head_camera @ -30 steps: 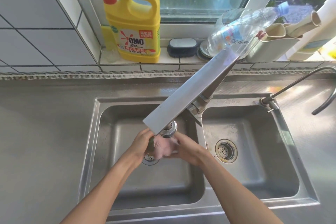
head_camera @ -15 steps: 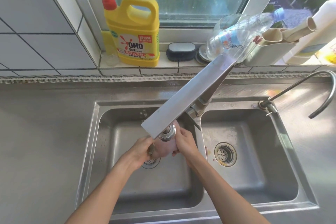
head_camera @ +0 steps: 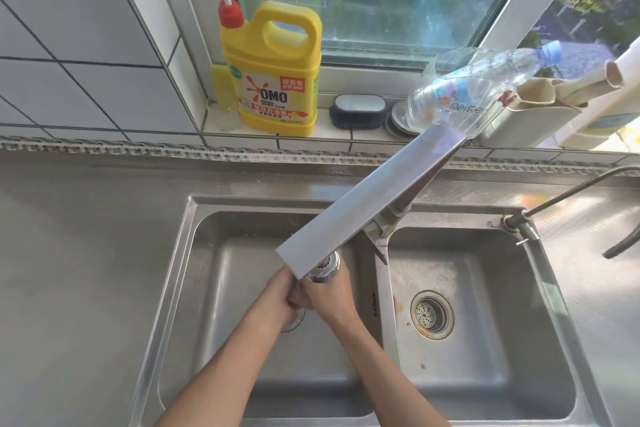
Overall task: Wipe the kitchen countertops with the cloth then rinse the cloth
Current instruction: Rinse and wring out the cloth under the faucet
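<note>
Cloth [head_camera: 298, 298] is barely visible, bunched between left hand [head_camera: 277, 298] and right hand [head_camera: 329, 295], both curled tightly around it over the left sink [head_camera: 180, 288] basin. Squeeze and knead directly beneath the faucet [head_camera: 325, 267] outlet above.

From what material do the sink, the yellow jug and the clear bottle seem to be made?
Sink: most likely stainless steel, brushed grey, with dull reflections and some stains.
Yellow jug: opaque, slightly glossy plastic with a moulded handle and a red pump.
Clear bottle: thin transparent plastic, probably; the window shows through it, and it has a blue cap.
</note>
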A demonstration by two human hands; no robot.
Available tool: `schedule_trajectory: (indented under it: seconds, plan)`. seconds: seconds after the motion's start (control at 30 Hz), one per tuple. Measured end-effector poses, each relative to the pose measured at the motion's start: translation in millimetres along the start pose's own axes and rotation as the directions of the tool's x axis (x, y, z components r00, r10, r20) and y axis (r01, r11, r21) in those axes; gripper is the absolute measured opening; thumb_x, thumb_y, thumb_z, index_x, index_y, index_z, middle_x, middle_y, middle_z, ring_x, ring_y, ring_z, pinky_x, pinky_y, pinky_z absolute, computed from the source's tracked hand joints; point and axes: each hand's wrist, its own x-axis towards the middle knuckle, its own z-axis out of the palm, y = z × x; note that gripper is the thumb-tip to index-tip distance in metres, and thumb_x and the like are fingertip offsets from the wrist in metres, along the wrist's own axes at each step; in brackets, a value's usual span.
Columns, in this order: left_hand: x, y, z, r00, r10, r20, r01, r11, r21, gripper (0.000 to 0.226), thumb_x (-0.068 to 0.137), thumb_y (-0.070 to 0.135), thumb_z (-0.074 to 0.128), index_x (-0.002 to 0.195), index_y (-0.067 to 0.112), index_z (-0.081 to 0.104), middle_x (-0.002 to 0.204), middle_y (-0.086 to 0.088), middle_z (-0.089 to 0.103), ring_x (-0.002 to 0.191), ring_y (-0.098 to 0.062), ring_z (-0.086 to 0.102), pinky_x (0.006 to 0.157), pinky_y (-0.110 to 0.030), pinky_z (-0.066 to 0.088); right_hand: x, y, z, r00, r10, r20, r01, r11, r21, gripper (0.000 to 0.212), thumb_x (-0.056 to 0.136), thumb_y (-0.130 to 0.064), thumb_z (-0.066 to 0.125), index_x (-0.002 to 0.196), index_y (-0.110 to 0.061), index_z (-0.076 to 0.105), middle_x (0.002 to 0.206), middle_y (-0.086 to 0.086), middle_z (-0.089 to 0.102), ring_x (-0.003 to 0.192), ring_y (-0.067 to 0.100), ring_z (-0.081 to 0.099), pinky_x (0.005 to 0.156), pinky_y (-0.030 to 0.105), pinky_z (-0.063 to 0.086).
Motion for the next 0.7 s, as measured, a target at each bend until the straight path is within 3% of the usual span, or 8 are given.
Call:
schedule_trajectory:
  seconds: [0.1, 0.2, 0.27, 0.37, 0.47, 0.53, 0.63, 0.7]
  plan:
    - [-4.0, -4.9, 8.3, 0.998, 0.003, 0.065, 0.004, 0.995, -0.101, 0.013, 0.075, 0.026, 0.070, 0.078, 0.020, 0.059, 0.070, 0.004, 0.064, 0.072, -0.013, 0.061, 0.072, -0.026, 0.041, -9.5, 5.8, 15.5, 0.999, 0.040, -0.012, -0.040, 0.999, -0.034, 0.034, 0.076, -0.051, 0.057, 0.103, -0.033, 0.066, 0.105, -0.010, 0.071, 0.103, 0.015, 0.069, 0.085, 0.037, 0.056]
    - [-8.1, -13.7, 18.6, 0.998, 0.061, 0.011, -0.059, 0.990, -0.129, 0.023, 0.100, 0.031, 0.049, 0.081, 0.021, 0.058, 0.067, 0.004, 0.061, 0.068, -0.013, 0.058, 0.069, -0.024, 0.044, -1.7, 4.1, 11.1, 0.986, 0.164, -0.017, -0.164, 0.970, -0.180, 0.050, 0.064, -0.065, 0.048, 0.096, -0.031, 0.063, 0.086, -0.020, 0.066, 0.098, 0.020, 0.070, 0.079, 0.029, 0.047]
    - [-6.1, -21.7, 24.1, 1.000, -0.017, -0.004, 0.016, 0.986, -0.165, 0.026, 0.103, 0.024, 0.050, 0.079, 0.022, 0.057, 0.060, 0.004, 0.064, 0.056, -0.013, 0.063, 0.058, -0.024, 0.050, 8.5, 0.9, 4.9, 0.986, 0.165, -0.011, -0.160, 0.941, -0.297, 0.043, 0.068, -0.058, 0.054, 0.096, -0.026, 0.061, 0.084, -0.014, 0.066, 0.096, 0.028, 0.070, 0.076, 0.032, 0.046]
    - [-9.6, -25.1, 27.0, 0.997, -0.018, -0.078, 0.018, 1.000, -0.002, 0.029, 0.097, 0.020, 0.061, 0.068, 0.019, 0.059, 0.052, 0.003, 0.065, 0.040, -0.011, 0.061, 0.051, -0.021, 0.050, 18.3, -2.2, -4.5, 0.980, 0.190, -0.066, -0.201, 0.917, -0.344, 0.034, 0.086, -0.044, 0.064, 0.108, -0.018, 0.059, 0.103, 0.003, 0.073, 0.101, 0.034, 0.068, 0.082, 0.040, 0.054]
    - [-0.7, -17.3, 22.4, 0.995, 0.017, -0.101, -0.022, 0.999, -0.041, 0.036, 0.099, 0.013, 0.053, 0.064, 0.018, 0.060, 0.064, -0.001, 0.063, 0.054, -0.016, 0.062, 0.055, -0.023, 0.048, 4.9, -0.4, -2.1, 0.982, 0.168, -0.082, -0.187, 0.918, -0.349, 0.040, 0.074, -0.056, 0.048, 0.093, -0.022, 0.058, 0.095, 0.006, 0.074, 0.091, 0.036, 0.069, 0.076, 0.040, 0.056]
    - [6.5, -13.5, 19.3, 0.993, 0.007, -0.119, -0.021, 0.993, -0.113, 0.032, 0.104, 0.015, 0.044, 0.075, 0.021, 0.055, 0.076, -0.002, 0.057, 0.068, -0.019, 0.057, 0.064, -0.028, 0.045, -7.3, 2.3, 3.8, 0.987, 0.138, -0.084, -0.159, 0.920, -0.359, 0.042, 0.063, -0.062, 0.038, 0.084, -0.029, 0.053, 0.086, 0.004, 0.073, 0.084, 0.037, 0.068, 0.067, 0.035, 0.048]
    - [2.2, -17.4, 27.0, 0.990, 0.066, -0.124, -0.081, 0.989, -0.122, 0.027, 0.104, 0.025, 0.042, 0.078, 0.022, 0.049, 0.069, 0.002, 0.054, 0.063, -0.016, 0.054, 0.062, -0.026, 0.046, -3.9, 1.0, 1.3, 0.992, 0.119, -0.048, -0.128, 0.914, -0.385, 0.026, 0.071, -0.052, 0.049, 0.083, -0.029, 0.053, 0.084, 0.002, 0.072, 0.085, 0.037, 0.069, 0.069, 0.034, 0.045]
    - [2.1, -26.8, 35.2, 0.992, 0.047, -0.118, -0.059, 0.993, -0.104, 0.029, 0.101, 0.023, 0.050, 0.072, 0.022, 0.052, 0.056, 0.003, 0.059, 0.049, -0.013, 0.058, 0.049, -0.020, 0.046, 11.3, -1.2, -7.2, 0.989, 0.144, -0.034, -0.144, 0.891, -0.431, 0.025, 0.085, -0.040, 0.061, 0.098, -0.018, 0.061, 0.096, 0.007, 0.074, 0.095, 0.038, 0.069, 0.078, 0.038, 0.052]
